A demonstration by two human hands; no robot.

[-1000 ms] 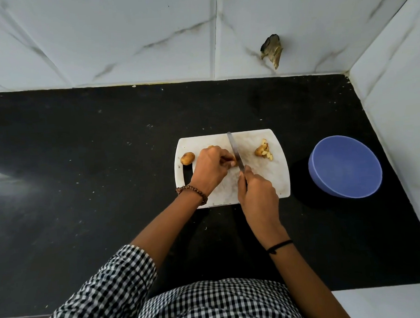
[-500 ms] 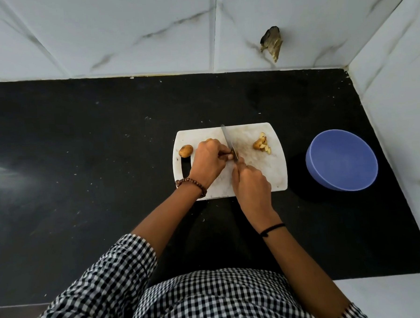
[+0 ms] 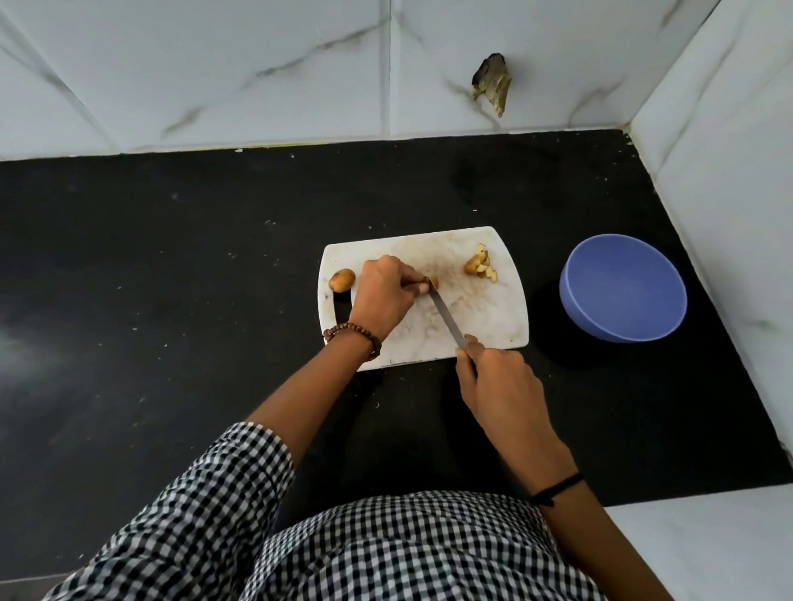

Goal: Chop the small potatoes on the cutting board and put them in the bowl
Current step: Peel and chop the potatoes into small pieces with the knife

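Note:
A white cutting board (image 3: 487, 323) lies on the black counter. My left hand (image 3: 383, 296) pinches a small potato (image 3: 432, 282) at the board's middle. My right hand (image 3: 500, 380) grips a knife (image 3: 446, 318) by its handle at the board's near edge. The blade runs up and left, its tip at the held potato. A whole small potato (image 3: 341, 280) sits at the board's left end. Chopped potato pieces (image 3: 480, 266) lie at the far right corner. A blue bowl (image 3: 623, 288) stands to the right of the board, with nothing visible inside.
The black counter (image 3: 156, 313) stretches left and behind the board. White marble-look walls close the back and the right side, and a rough hole (image 3: 491, 81) shows in the back wall. My checked shirt fills the bottom of the view.
My right hand has drawn back toward me, past the board's near edge, so the blade now slants with its tip at the potato. My left hand keeps its hold.

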